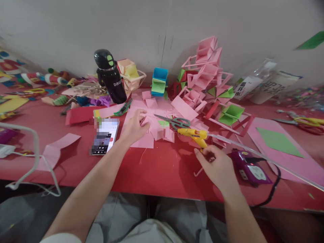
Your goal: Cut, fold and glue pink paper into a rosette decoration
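My right hand [219, 165] grips the lower handle of a yellow hot glue gun [193, 133], whose nozzle points left; a long clear glue stick [253, 151] trails from its back. Over a heap of pink paper pieces [157, 130], my left hand [134, 127] reaches with curved fingers apart, and nothing plainly shows between them. Scissors [177, 122] with dark grey-green handles lie on the heap, just beyond the glue gun. A green utility knife [123, 107] rests behind my left hand.
Pink folded-paper frames [202, 77] pile up against the wall. A black bottle [111, 79] stands at back left, and a lit phone [105, 136] lies beside my left forearm. At right are a purple box with a cord [250, 168] and a green sheet [279, 141] on pink paper.
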The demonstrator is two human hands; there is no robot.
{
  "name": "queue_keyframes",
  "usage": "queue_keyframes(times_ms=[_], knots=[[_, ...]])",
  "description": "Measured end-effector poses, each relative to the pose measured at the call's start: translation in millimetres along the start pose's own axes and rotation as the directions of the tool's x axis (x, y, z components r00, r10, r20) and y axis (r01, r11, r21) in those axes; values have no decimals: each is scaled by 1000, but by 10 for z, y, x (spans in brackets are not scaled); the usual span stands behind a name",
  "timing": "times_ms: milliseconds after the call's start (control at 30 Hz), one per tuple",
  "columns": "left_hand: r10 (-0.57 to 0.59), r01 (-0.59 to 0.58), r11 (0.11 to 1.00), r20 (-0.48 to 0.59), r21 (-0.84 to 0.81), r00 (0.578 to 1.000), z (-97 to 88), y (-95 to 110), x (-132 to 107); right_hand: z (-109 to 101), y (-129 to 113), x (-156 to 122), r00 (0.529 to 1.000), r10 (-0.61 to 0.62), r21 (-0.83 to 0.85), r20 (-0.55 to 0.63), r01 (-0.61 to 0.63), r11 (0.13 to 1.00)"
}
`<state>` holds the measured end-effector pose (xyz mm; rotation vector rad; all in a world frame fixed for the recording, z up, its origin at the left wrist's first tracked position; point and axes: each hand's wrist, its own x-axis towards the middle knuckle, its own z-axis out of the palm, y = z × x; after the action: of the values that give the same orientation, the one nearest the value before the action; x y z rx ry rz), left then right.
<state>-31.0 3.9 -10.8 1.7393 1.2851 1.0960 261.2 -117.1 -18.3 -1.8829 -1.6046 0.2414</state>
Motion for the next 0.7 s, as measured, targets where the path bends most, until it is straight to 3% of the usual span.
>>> queue_keyframes(times_ms=[67,133,267,400,533,633,700], knots=[[-29,30,998,8,-64,1000,10,-10,6,-26,116,45,990,-6,-128,-138,-12,992],[-35,36,996,15,-80,999,18,-25,21,-2,166,165,987,-36,-224,-154,0,975],[17,-15,999,42,-47,999,37,-67,61,90,109,508,995,-38,-316,88,64,947],[60,-59,996,11,-70,998,61,-74,76,126,-35,730,982,-121,1,146,122,993],[-5,4,1000,21,12,1000,49,7,38,142,-207,779,969,-194,362,152,128,923],[-62,55,994,73,98,995,32,76,0,191,-342,768,968,-155,425,199,57,903],[-55,40,991,115,126,992,31,96,-12,239,-416,751,960,-184,414,210,83,906]])
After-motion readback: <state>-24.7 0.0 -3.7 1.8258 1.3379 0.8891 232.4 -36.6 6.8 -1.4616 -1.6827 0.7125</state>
